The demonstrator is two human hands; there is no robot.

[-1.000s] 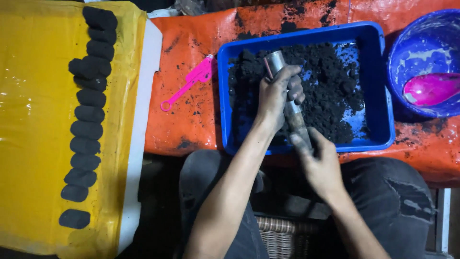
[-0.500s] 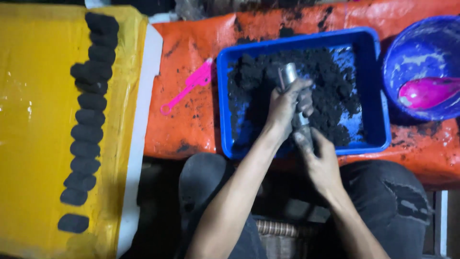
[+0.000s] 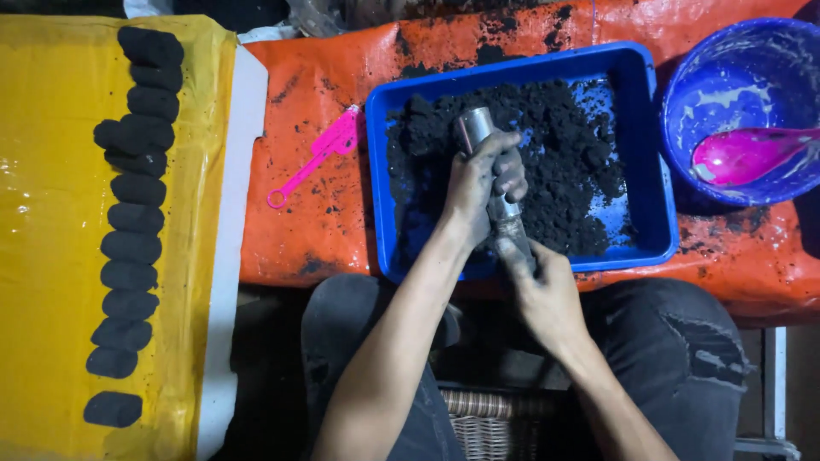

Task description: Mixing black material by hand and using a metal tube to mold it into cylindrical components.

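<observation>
A grey metal tube [image 3: 475, 128] lies slanted over the blue tray [image 3: 651, 205], which is filled with loose black charcoal mix [image 3: 564, 154]. My left hand [image 3: 483, 183] is wrapped around the tube's upper half, fingers blackened. Lower down, my right hand [image 3: 543, 286] grips the tube's near end at the tray's front rim. Both forearms reach up from my lap. On the yellow sheet [image 3: 51, 213] at the left, several black pressed briquettes [image 3: 132, 218] lie in a column.
A pink plastic scoop [image 3: 320, 154] lies on the orange sheet [image 3: 316, 222] left of the tray. A blue bowl [image 3: 735, 85] with a pink spoon [image 3: 747, 155] stands at the right. My knees in dark trousers and a wicker seat are below.
Both hands and the tube stay together over the tray; the tube's open end has dipped into the black mix as the view shifted slightly.
</observation>
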